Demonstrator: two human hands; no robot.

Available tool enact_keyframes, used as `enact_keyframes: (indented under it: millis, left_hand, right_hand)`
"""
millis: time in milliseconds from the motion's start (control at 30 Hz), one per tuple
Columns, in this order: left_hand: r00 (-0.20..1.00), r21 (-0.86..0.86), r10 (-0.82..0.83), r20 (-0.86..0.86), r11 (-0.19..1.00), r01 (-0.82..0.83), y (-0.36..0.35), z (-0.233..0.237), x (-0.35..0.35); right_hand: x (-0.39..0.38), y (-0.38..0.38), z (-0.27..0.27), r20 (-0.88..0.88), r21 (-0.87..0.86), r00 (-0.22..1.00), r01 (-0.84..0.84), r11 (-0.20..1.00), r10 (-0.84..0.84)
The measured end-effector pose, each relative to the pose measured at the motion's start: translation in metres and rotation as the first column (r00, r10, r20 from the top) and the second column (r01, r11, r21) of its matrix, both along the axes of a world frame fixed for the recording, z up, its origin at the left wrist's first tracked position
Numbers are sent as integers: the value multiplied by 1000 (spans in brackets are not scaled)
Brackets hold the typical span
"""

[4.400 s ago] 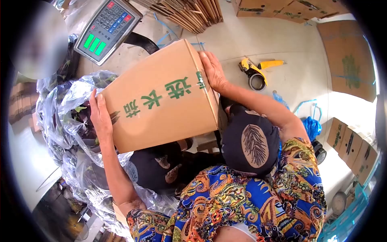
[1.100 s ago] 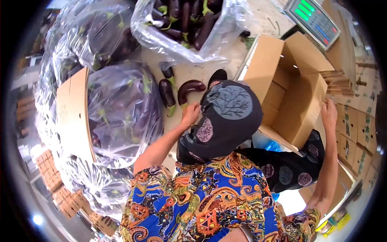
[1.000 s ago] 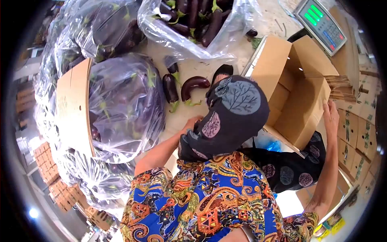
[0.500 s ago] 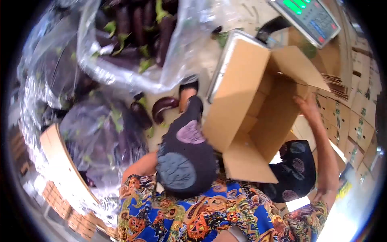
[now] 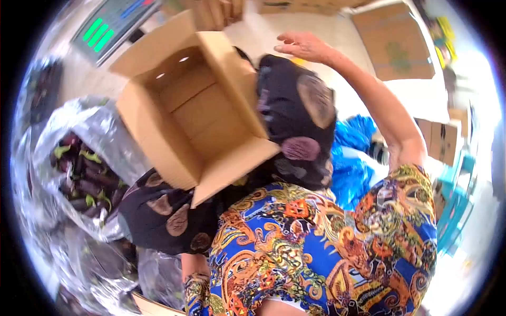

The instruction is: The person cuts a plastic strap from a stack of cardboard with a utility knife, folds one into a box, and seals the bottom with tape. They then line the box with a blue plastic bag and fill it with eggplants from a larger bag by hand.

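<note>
Change: right hand [image 5: 304, 46] is off the cardboard box [image 5: 195, 113]. A moment ago it was on the box rim; now it's in the air at 12–1 o'clock, fingers extended and apart, nothing visible in them, box clearly apart from it. View has swung too: scale display [image 5: 98, 36] went from 1 o'clock to 10–11.

For the work in hand: the right hand isn't supporting the box. My read is the legs steady it.

Left hand: hidden behind the leg, only the left forearm [image 5: 188, 265] shows at 7 o'clock. Can't tell if it's spread or pinching anything.

Box: 11 o'clock, between the patterned trouser legs [image 5: 295, 124], tilted in view, mouth toward the camera, flaps splayed out. Inside I see bare board and two light holes in the far wall. Can't tell what it rests on.

Other containers: clear plastic bag [image 5: 103, 124] at 9 o'clock, just beside the box, mouth open, loose eggplants [image 5: 94, 184] with green stems inside. More filled plastic [image 5: 89, 258] at 8, contents blurred. Blue plastic [image 5: 353, 174] at 3, contents unclear.
</note>
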State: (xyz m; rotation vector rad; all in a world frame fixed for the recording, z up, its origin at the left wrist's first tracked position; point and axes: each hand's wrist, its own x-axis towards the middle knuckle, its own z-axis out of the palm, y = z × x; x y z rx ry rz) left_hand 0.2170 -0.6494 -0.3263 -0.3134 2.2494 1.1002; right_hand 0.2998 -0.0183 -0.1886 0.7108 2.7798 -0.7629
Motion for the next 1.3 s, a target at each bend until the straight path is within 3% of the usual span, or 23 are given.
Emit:
enact_keyframes:
  millis: [33, 133, 167, 200, 267, 300, 400, 467, 533, 567, 600, 667, 767, 867, 900, 1000, 1067, 1133, 1167, 1200, 1267, 1300]
  left_hand:
    - [1000, 8, 5, 1, 1000, -5, -2, 6, -5]
    - [1000, 24, 6, 9, 1000, -6, -2, 23, -15]
    - [1000, 31, 8, 7, 999, -8, -2, 28, -20]
    - [1000, 27, 17, 16, 999, -18, -6, 25, -32]
    - [1000, 24, 8, 20, 1000, -9, -8, 32, -40]
    - [1000, 24, 8, 26, 1000, -8, -9, 35, -45]
    - [1000, 29, -3, 22, 1000, 2, -6, 45, -55]
    - [1000, 26, -10, 22, 1000, 10, -2, 52, -62]
    - [1000, 32, -8, 18, 999, 8, -3, 57, -70]
    - [1000, 36, -12, 15, 999, 11, -2, 61, -71]
    - [1000, 40, -12, 12, 999, 12, -2, 64, -74]
    - [1000, 52, -11, 2, 999, 11, -2, 71, -79]
    - [1000, 67, -12, -12, 998, 13, -3, 79, -86]
    - [1000, 85, 2, -28, 996, 0, -4, 88, -91]
    - [999, 94, 10, -32, 996, -7, -5, 91, -93]
    - [999, 126, 17, -47, 992, -10, -8, 100, -103]
    - [998, 158, 27, -56, 987, -18, -10, 106, -114]
    - [997, 216, 25, -73, 976, -9, -14, 114, -132]
    - [997, 262, 18, -80, 965, 4, -14, 118, -144]
    - [997, 343, 4, -81, 939, 24, -15, 122, -159]
    - [996, 540, -62, -71, 837, 91, -17, 132, -195]
    - [977, 551, -154, -148, 807, 211, -7, 144, -212]
  right_hand:
    - [36, 16, -19, -65, 72, 998, 28, 997, -24]
    - [143, 21, -18, 280, -123, 862, 468, 875, -422]
    - [185, 19, -36, 262, -96, 827, 535, 840, -497]
    - [197, 16, -66, 240, -59, 799, 580, 813, -552]
    - [260, -7, -90, 396, -110, 668, 715, 690, -630]
    - [309, -7, -128, 447, -167, 711, 662, 730, -543]
    - [332, -56, -137, 580, -174, 459, 877, 448, -673]
    - [333, -89, -131, 519, -229, 473, 879, 417, -712]
    - [335, -118, -150, 329, -224, 577, 816, 532, -747]
    - [327, -128, -158, 289, -124, 619, 781, 613, -730]
    - [313, -136, -156, 286, -87, 610, 784, 614, -739]
    - [289, -148, -162, 57, 40, 597, 800, 599, -800]
    - [236, -157, -145, -99, 114, 573, 819, 563, -814]
    - [204, -147, -164, -90, 278, 650, 744, 608, -754]
    - [196, -144, -167, 45, 300, 629, 733, 611, -776]
    - [200, -128, -197, 165, 92, 567, 806, 585, -807]
    - [207, -118, -197, 5, -37, 513, 858, 513, -858]
    - [212, -104, -161, -64, -179, 454, 871, 458, -889]
    - [215, -98, -145, -67, -469, 303, 832, 298, -951]
    - [215, -92, -124, -22, -713, 153, 691, 123, -988]
    - [213, -83, -70, -85, -828, 187, 534, 174, -979]
    - [210, -80, -43, -121, -819, 262, 518, 245, -957]
